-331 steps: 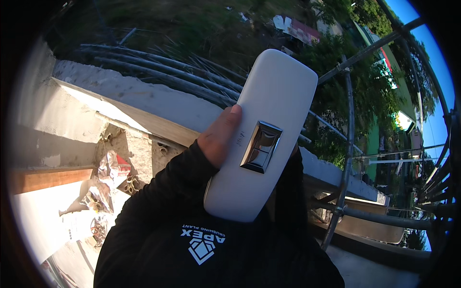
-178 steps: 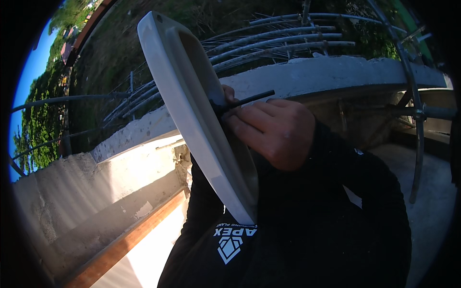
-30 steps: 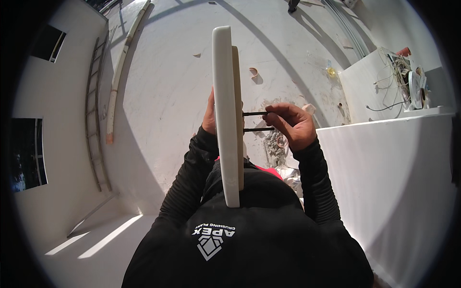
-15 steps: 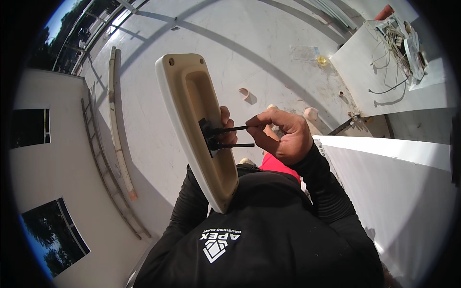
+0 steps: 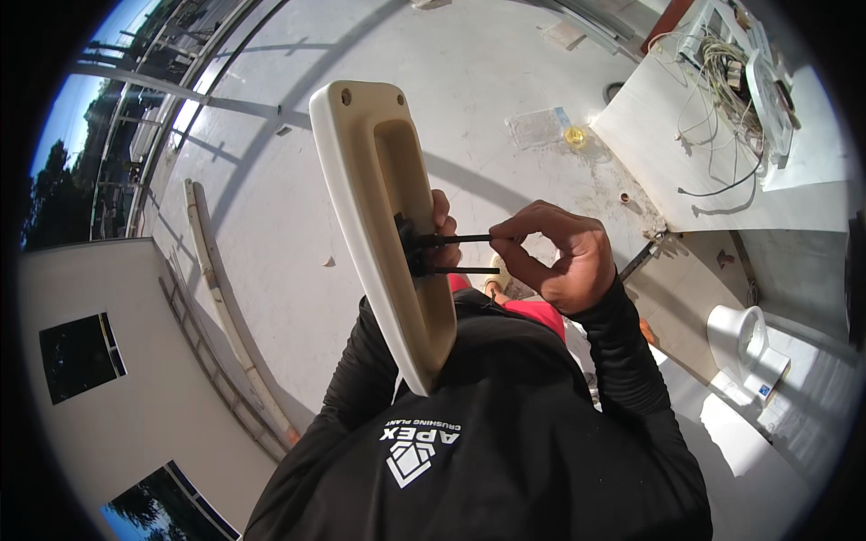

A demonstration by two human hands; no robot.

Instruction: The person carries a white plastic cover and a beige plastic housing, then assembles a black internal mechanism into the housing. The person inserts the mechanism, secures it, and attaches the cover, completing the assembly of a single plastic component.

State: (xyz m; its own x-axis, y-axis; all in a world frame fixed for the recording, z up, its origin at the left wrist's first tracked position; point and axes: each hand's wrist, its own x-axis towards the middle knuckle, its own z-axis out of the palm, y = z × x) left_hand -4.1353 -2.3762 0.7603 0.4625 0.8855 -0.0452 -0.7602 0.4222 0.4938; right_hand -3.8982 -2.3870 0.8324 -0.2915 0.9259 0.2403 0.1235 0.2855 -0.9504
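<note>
A white toilet tank lid stands tilted on edge in front of my chest, its cream hollow underside turned to the right. From a black flush button fitting in its middle, two thin black rods stick out to the right. My left hand is behind the lid, fingers curled around the fitting's far side; the lid hides most of this hand. With thumb and forefinger my right hand pinches the tip of the upper black rod. Below it, the lower black rod is untouched.
At the right is a white counter bearing a tangle of cables. A white toilet stands at the lower right. Along the left wall lie a long pole and a ladder. A yellow roll rests on the floor.
My view has shifted, bringing the toilet into sight. The lid and both hands appear slightly farther right; the right hand's pinch on the upper rod is the same.
</note>
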